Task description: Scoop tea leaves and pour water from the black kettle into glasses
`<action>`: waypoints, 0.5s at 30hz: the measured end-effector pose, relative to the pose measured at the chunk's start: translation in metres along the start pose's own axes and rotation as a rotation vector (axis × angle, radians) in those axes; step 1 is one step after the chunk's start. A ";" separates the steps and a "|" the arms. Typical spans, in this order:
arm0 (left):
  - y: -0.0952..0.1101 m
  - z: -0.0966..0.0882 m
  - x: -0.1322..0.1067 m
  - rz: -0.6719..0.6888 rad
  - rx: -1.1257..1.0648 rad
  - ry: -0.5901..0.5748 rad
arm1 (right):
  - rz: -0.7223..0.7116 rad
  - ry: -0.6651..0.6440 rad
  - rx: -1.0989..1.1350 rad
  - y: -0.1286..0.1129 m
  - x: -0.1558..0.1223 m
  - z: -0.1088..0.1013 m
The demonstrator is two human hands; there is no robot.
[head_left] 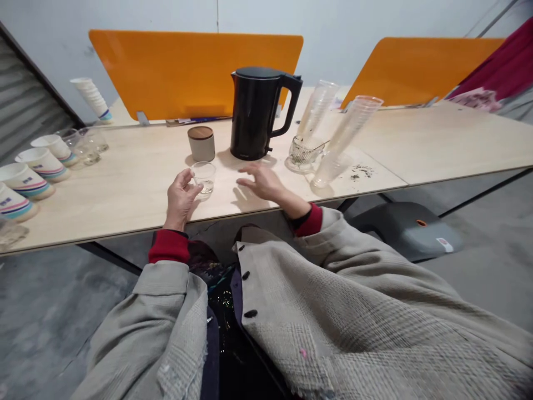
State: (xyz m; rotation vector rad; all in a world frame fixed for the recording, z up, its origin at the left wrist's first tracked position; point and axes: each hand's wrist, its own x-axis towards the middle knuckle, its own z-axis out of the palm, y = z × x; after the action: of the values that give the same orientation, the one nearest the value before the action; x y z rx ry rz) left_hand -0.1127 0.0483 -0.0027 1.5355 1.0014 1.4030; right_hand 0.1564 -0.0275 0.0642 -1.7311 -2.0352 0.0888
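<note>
- Left hand [181, 194]: thumb and fingers closed on the side of a clear cup [207, 180]; contents, if any, cannot tell.
- Right hand [264, 183]: fingers spread, nothing held, just right of that cup.
- Just beyond the fingers: grey canister [201, 147], lid on; black kettle [253, 116], lid down, no hand on it.
- Right of the right fingers: clear cup stack [352, 130], nested, leaning.
- Well left of the left fingers: paper cups [25, 180] standing singly. Judged part-way: some cups separated, others nested.
</note>
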 end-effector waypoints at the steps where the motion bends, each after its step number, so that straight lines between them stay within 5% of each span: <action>1: 0.000 0.001 0.000 -0.004 0.006 -0.007 | -0.018 -0.051 0.018 -0.013 0.004 0.010; 7: -0.005 0.005 0.003 0.000 0.076 -0.018 | -0.060 -0.135 -0.027 -0.055 0.029 0.033; 15: -0.009 0.000 0.006 0.010 0.214 0.096 | -0.001 -0.086 -0.047 -0.041 0.036 0.037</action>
State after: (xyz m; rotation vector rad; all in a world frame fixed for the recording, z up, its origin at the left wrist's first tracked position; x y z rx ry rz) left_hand -0.1123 0.0568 -0.0094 1.6405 1.2380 1.4249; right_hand 0.1007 0.0078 0.0559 -1.7832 -2.1152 0.1171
